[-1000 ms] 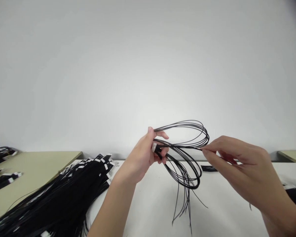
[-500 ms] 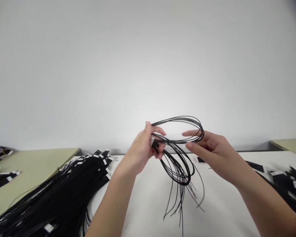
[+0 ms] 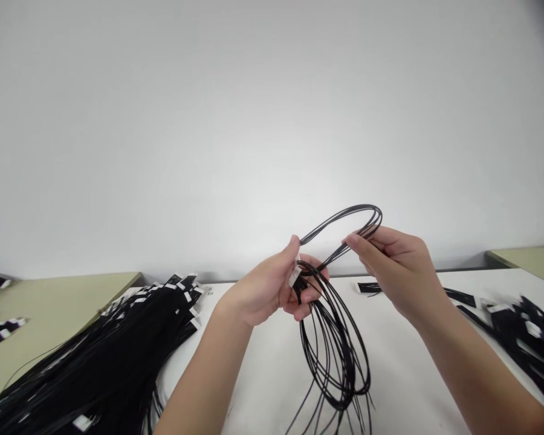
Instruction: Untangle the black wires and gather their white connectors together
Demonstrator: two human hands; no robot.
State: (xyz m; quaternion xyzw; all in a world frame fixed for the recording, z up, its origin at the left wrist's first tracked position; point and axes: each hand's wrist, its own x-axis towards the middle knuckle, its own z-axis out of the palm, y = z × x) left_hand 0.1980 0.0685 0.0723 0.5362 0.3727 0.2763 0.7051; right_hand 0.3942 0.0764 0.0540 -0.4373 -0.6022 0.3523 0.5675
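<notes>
A bundle of thin black cables (image 3: pixel 338 362) hangs in loops above the white table, loose wire ends trailing below. My left hand (image 3: pixel 276 284) is closed around the bundle's gathered end, where a white connector (image 3: pixel 294 276) shows between thumb and fingers. An upper loop of the same cables rises from the left thumb and curves over to the right. At that loop's right end my right hand (image 3: pixel 394 260) pinches the strands between thumb and fingers. Part of the bundle is hidden inside the left palm.
A large heap of black cables with white connectors (image 3: pixel 131 338) lies at the left. More black cables (image 3: pixel 526 332) lie at the right of the white table (image 3: pixel 267 374). Greenish tabletops (image 3: pixel 68 296) adjoin both sides, and a pale wall (image 3: pixel 272 121) stands behind.
My right hand has gone from loosely apart to pinching the upper loop and has risen slightly. My left hand has shifted right, and the lower loops hang lower and longer.
</notes>
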